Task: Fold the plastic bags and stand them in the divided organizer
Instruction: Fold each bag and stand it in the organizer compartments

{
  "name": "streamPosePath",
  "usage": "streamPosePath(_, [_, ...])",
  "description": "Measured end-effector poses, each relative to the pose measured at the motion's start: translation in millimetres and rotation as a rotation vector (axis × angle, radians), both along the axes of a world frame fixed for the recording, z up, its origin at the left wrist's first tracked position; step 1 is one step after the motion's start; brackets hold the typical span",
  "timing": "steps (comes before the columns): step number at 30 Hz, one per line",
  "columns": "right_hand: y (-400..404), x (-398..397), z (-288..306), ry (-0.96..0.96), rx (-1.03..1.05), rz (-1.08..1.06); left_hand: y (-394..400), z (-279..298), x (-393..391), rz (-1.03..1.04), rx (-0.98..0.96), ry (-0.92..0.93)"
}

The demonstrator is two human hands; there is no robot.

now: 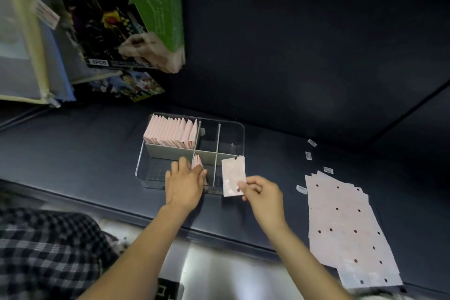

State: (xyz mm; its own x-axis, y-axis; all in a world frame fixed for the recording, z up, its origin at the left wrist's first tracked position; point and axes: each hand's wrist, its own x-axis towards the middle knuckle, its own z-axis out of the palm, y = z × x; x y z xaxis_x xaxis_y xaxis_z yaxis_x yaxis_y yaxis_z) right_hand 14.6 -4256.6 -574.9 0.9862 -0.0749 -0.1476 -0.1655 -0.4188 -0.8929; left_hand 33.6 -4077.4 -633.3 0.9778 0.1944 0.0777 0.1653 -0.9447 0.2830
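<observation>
A clear divided organizer [233, 126] stands on the dark surface. Its back-left compartment holds a row of several folded pink bags [170, 134] standing upright. In the front middle compartment a few more folded bags [196, 162] stand, and my left hand [183, 181] rests against them with straight fingers. My right hand [261, 191] pinches the lower corner of a folded pale pink bag [232, 174] and holds it upright over the organizer's front right part. A stack of flat unfolded pink bags [345, 224] with dark punched holes lies to the right.
Small white labels [308, 155] lie scattered between the organizer and the flat stack. Packaged boxes and folders [117, 19] lean at the back left. A checked cloth [48, 251] shows at the lower left, below the surface's front edge.
</observation>
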Motion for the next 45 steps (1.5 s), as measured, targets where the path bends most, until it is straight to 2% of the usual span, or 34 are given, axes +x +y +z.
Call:
streamPosePath(3, [28.9, 20.7, -4.4, -0.024, -0.131, 0.050, 4.3, -5.0, -3.7, 0.030, -0.036, -0.046])
streamPosePath(11, [78.6, 42.6, -25.2, -0.037, -0.662, 0.134, -0.8, -14.2, -10.8, 0.096, -0.265, -0.084])
streamPosePath(18, [88.3, 49.4, -38.3, 0.028, -0.742, 0.264, -3.9, -14.0, -9.9, 0.067, -0.442, -0.142])
streamPosePath(21, [88.5, 45.0, -41.9, 0.045, -0.745, 0.350, -2.4, -15.3, -8.2, 0.047, -0.449, -0.128])
streamPosePath(23, [82.8, 40.6, -43.9, 0.017, -0.670, 0.386, -1.2, -18.5, -6.8, 0.032, -0.423, -0.094])
streamPosePath(29, [10.7, 10.0, -44.2, -0.157, -0.419, 0.305, 0.8, -22.4, -7.4, 0.006, -0.354, -0.088])
streamPosePath(31, [-36.8, -2.1, -46.3, -0.133, -0.450, 0.248, 1.1, -21.7, -7.4, 0.007, -0.333, -0.069])
streamPosePath(35, [-141.8, -25.8, -50.5, 0.016, -0.646, 0.121, -6.9, -14.4, -8.5, 0.033, -0.300, 0.004])
streamPosePath(37, [-185.3, -40.9, -53.2, 0.118, -0.709, 0.084, -19.0, -5.1, -12.9, 0.017, -0.293, -0.056])
streamPosePath(41, [-227.8, -63.5, -65.5, 0.223, -0.780, 0.110, -57.1, 5.1, -32.2, -0.283, -0.296, -0.246])
streamPosePath(43, [-232.5, -67.4, -74.3, 0.227, -0.777, 0.113, -79.6, 1.3, -48.0, -0.447, -0.335, -0.161])
streamPosePath(45, [-233.6, -68.6, -83.0, 0.204, -0.725, 0.066, -96.8, -10.6, -64.1, -0.556, -0.346, 0.030])
